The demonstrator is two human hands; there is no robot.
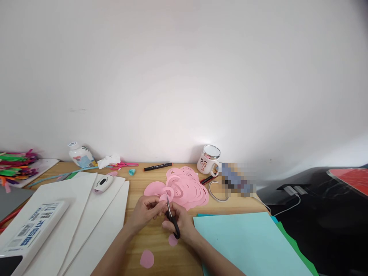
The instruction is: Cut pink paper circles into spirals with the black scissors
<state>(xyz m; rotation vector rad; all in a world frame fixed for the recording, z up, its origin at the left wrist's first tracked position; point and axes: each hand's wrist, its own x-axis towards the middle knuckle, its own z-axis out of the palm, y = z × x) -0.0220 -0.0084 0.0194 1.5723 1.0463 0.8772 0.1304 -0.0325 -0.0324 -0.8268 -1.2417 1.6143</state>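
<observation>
The left hand [146,211] pinches a pink paper ring [167,193], holding it taut, while the right hand's [179,222] fingers grip scissors [171,218] over the tabletop [155,239], catching scraps [147,258].

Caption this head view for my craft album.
Right hand scissors a pink paper ring held by the left hand over a wooden table.
</observation>
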